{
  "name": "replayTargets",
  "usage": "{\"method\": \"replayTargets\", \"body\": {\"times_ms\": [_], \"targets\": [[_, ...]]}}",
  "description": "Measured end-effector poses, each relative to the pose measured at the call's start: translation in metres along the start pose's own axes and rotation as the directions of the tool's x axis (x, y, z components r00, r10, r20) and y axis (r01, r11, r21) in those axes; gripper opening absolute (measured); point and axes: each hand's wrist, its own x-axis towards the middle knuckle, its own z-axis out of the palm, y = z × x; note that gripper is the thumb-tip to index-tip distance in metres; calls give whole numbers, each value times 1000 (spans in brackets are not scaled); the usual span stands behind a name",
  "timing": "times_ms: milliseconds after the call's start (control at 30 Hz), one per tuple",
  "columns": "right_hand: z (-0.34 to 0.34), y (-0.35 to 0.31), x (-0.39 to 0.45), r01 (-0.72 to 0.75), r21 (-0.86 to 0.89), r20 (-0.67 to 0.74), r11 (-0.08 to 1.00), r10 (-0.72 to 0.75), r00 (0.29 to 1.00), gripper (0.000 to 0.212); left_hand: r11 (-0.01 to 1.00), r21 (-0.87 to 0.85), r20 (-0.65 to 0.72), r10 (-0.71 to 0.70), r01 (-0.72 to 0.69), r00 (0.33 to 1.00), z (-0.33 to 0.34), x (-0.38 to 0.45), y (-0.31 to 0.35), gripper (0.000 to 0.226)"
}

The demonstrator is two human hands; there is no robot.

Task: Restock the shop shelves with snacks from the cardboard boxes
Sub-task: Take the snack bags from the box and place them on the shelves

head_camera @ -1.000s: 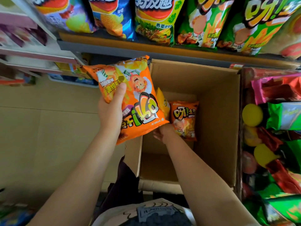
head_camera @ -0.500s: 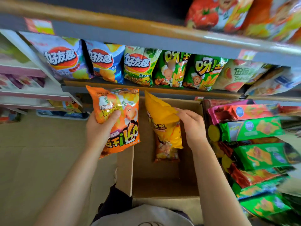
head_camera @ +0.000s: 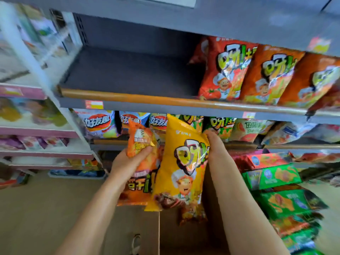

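At the bottom centre of the frame the cardboard box (head_camera: 185,240) stands open beneath my forearms, with one dark orange packet (head_camera: 191,214) showing inside it just under the bags I hold. My left hand (head_camera: 128,162), left of centre, has its fingers curled round an orange snack bag (head_camera: 141,144), thumb across the front. My right hand (head_camera: 214,144), right of centre, grips the right edge of a yellow snack bag (head_camera: 182,166); the yellow bag overlaps the orange one and touches it. Right of my arm, green and red packets (head_camera: 272,175) lie stacked. Behind the two bags, a lower shelf (head_camera: 110,141) carries a row of chip bags. Above it, the upper shelf (head_camera: 128,74) is bare on its left half, while red-orange bags (head_camera: 230,70) stand upright in the upper right of the frame.
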Motion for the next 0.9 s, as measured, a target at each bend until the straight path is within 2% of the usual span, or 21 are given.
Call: {"method": "replayTargets", "body": {"times_ms": [67, 133, 233, 267, 433, 467, 500, 533, 600, 633, 700, 800, 900], "targets": [[3, 9, 17, -56, 0, -16, 998, 56, 998, 32, 991, -64, 18, -114, 114, 993, -2, 3, -6, 37], [4, 18, 40, -76, -51, -56, 996, 73, 996, 21, 962, -136, 52, -232, 237, 971, -3, 9, -18, 47], [7, 28, 72, -102, -120, -123, 987, 88, 988, 16, 893, -216, 76, -389, 396, 918, -3, 15, -33, 95], [8, 28, 75, -106, -134, -137, 985, 87, 987, 16, 882, -218, 78, -410, 417, 909, -3, 19, -41, 102], [19, 11, 44, -67, -28, -201, 997, 60, 978, 22, 863, -214, 130, -438, 457, 889, 2, 17, -48, 87], [24, 8, 34, -54, -17, -157, 998, 51, 986, 29, 863, -224, 133, -433, 453, 891, 4, 18, -48, 84], [26, 6, 20, -43, -76, -90, 996, 36, 995, 41, 853, -242, 140, -441, 462, 887, 5, 19, -47, 82], [25, 8, 10, -27, -227, -28, 973, 21, 999, 52, 845, -255, 134, -451, 470, 882, 8, 20, -46, 79], [19, 18, -10, 65, -560, 92, 826, -16, 996, 69, 827, -290, 119, -469, 482, 875, 13, 19, -42, 70], [14, 24, -17, 118, -648, 140, 752, -35, 990, 85, 820, -312, 120, -468, 480, 876, 16, 18, -41, 66], [5, 32, -24, 189, -677, 205, 712, -64, 977, 109, 818, -352, 120, -442, 454, 889, 19, 17, -40, 68], [-5, 34, -19, 231, -658, 241, 717, -89, 966, 122, 876, -332, 29, -360, 349, 932, 18, 12, -32, 87], [-8, 32, -17, 199, -709, 277, 677, 7, 961, 136, 964, -208, -97, -192, 169, 977, 13, 2, -22, 82]]}}
